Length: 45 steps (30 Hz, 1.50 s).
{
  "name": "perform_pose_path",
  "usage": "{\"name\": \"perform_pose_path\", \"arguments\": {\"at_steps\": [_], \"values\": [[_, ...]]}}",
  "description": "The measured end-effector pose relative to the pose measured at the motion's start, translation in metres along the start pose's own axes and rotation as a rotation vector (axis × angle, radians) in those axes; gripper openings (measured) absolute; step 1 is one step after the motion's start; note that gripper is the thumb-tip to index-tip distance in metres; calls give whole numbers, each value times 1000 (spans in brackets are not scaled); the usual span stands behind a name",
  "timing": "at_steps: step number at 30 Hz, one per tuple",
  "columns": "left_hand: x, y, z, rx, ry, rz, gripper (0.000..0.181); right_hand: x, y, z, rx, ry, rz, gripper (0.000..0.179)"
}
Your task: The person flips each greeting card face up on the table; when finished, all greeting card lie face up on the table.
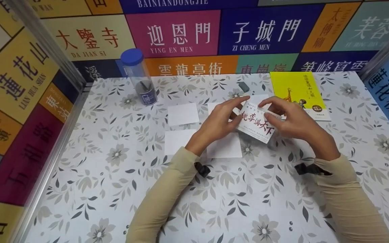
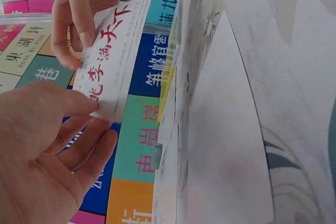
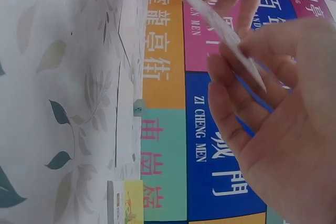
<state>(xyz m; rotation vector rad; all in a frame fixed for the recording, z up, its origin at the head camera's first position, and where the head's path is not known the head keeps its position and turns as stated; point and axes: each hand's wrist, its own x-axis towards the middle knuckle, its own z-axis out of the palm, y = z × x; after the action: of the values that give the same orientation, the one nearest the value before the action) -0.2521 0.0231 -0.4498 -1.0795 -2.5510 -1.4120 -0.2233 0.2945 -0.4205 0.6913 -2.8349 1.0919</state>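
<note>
The left hand (image 1: 216, 119) pinches a printed card (image 1: 253, 127) from about nine o'clock, thumb against its face and fingers partly curled behind; the right hand (image 1: 291, 118) pinches it from about two o'clock, its fingers bent as well. We see the card tilted and lifted off the flowered tablecloth (image 1: 154, 175), with red characters (image 1: 257, 123) across its front. Around the card, we find white paper pieces (image 1: 182, 114) lying between eight and nine o'clock, one partly hidden by the left hand. We also see a clear bottle (image 1: 140, 77) with a blue lid (image 1: 132, 57) standing at ten, a small grey block (image 1: 243, 86) near twelve and a yellow book (image 1: 297, 84) at two
</note>
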Motion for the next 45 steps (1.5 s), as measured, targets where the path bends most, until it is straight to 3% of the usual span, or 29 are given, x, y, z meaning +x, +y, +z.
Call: {"name": "perform_pose_path", "arguments": {"at_steps": [3,8,15,21,23,28,45], "values": [[-1,-1,1,-13,-27,-5,56,1,0,-1,-19,12,79,39],[-2,1,7,-6,-43,-47,40,3,9,-3,-90,6,169,30],[-4,4,26,-4,-140,-124,46,3,38,0,-136,-136,201,20],[-10,3,38,290,-184,-114,49,2,53,5,-132,-171,223,21],[-12,3,40,348,-207,-106,44,2,56,6,-126,-177,248,21],[-13,4,40,374,-236,-75,33,3,58,6,-124,-181,295,23],[-14,4,40,385,-261,-58,31,-1,61,7,-124,-165,290,19]]}}
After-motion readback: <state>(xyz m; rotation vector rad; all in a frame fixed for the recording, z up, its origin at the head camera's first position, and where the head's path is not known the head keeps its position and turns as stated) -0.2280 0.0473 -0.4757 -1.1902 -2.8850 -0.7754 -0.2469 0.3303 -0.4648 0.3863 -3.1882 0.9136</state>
